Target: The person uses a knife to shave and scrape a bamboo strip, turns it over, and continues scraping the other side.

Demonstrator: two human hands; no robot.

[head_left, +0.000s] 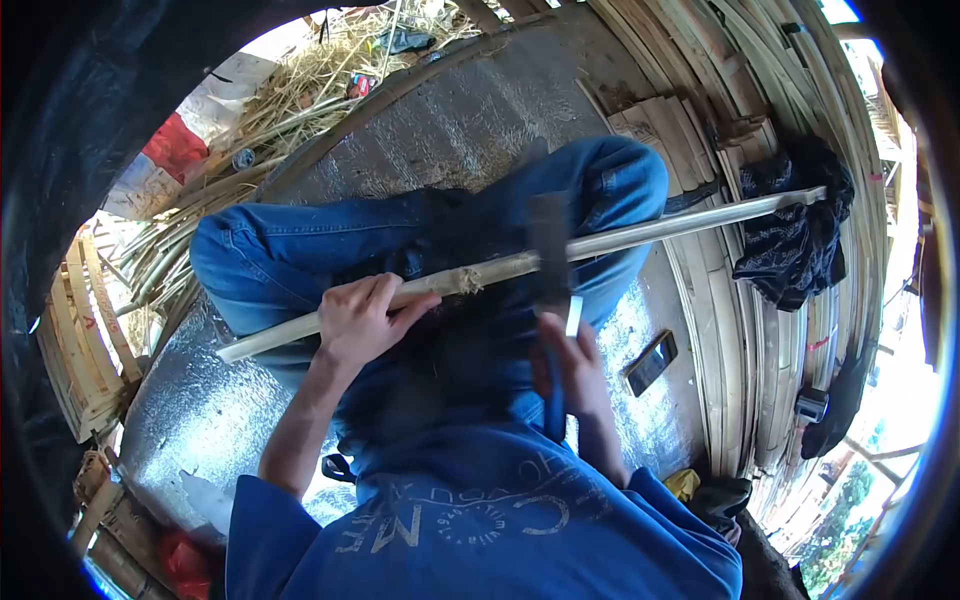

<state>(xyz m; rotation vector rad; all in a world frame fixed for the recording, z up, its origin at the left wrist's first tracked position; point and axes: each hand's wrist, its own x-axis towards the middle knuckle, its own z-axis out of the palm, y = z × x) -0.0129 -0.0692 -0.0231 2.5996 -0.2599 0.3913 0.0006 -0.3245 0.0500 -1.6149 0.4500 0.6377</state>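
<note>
Mat of shiny silver foil lies under crossed legs in blue jeans. A long pale bamboo stick lies across the legs. The left hand is closed around it. The right hand grips a dark flat knife, its blade touching the stick.

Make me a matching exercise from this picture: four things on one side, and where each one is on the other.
1 bamboo pole
2 knife
3 phone
4 dark cloth

A on the silver mat
B in the right hand
C on the bamboo slats
D in the left hand

Pairs: 1-D, 2-B, 3-A, 4-C.
</note>
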